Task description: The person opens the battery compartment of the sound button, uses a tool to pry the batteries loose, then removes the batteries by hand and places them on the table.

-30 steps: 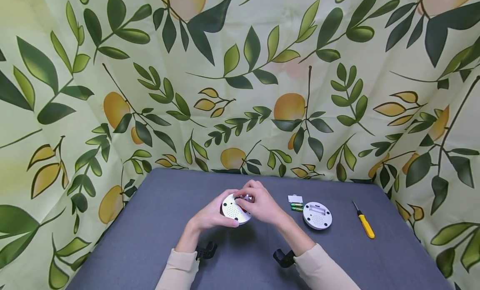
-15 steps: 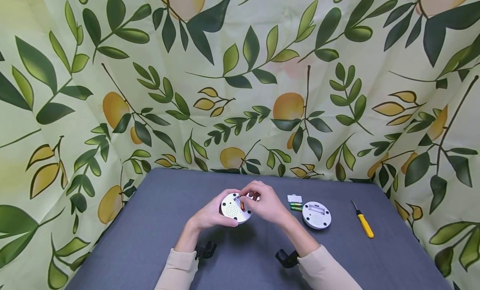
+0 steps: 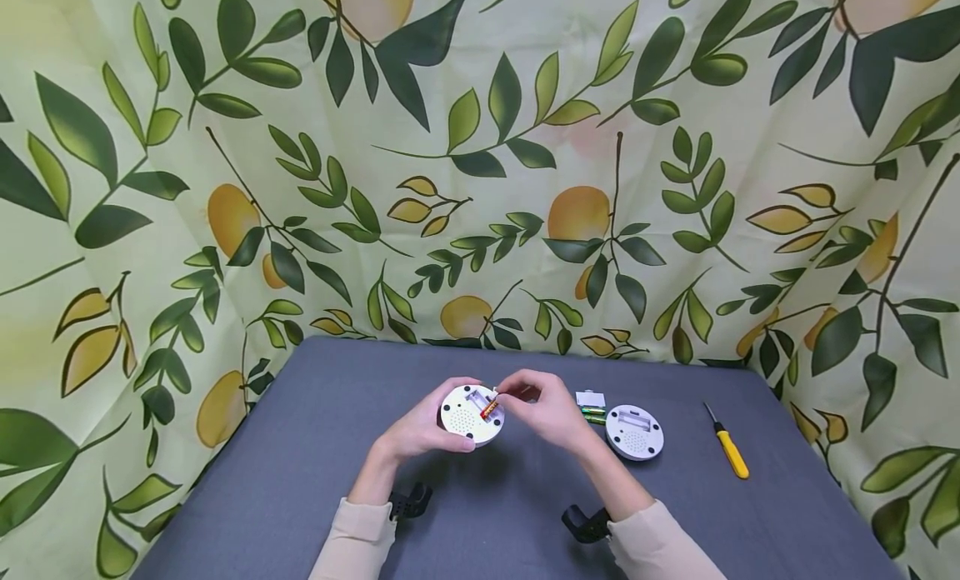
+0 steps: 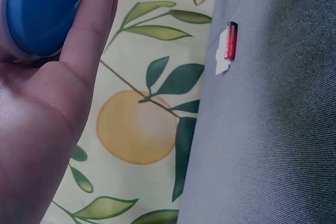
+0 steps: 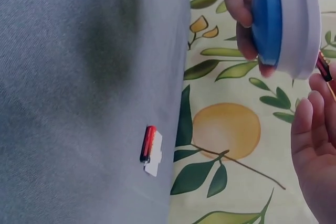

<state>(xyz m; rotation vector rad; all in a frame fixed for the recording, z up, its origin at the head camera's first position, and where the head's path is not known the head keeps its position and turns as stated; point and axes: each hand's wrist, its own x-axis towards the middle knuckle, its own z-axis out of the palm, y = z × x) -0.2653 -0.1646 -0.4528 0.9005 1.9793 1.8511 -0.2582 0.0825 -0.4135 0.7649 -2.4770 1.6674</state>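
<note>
My left hand [image 3: 423, 420] grips a round white battery-powered device [image 3: 459, 420] by its edge, above the table. Its underside, with black feet, a grid of small holes and an uncovered battery compartment, faces up in the head view. The opposite side is a blue dome [image 4: 44, 11], seen in the left wrist view. Between thumb and fingers, my right hand [image 3: 546, 407] pinches a red battery [image 3: 489, 410], which lies tilted across the compartment's right side. In the right wrist view that battery [image 5: 324, 67] shows dark and red beside the device's white face.
A second round white device [image 3: 634, 441] lies right of my hands, its compartment facing up. Beside it are green batteries [image 3: 594, 417] and a white cover [image 3: 590, 398]. A yellow-handled screwdriver [image 3: 731, 455] lies farther right. Another red battery [image 5: 148, 144] and white cover [image 5: 155, 156] lie on the table.
My right hand has drawn back to the right from over the compartment, exposing more of it and the red battery, which now sits at a new tilt. My left hand holds the device nearly still.
</note>
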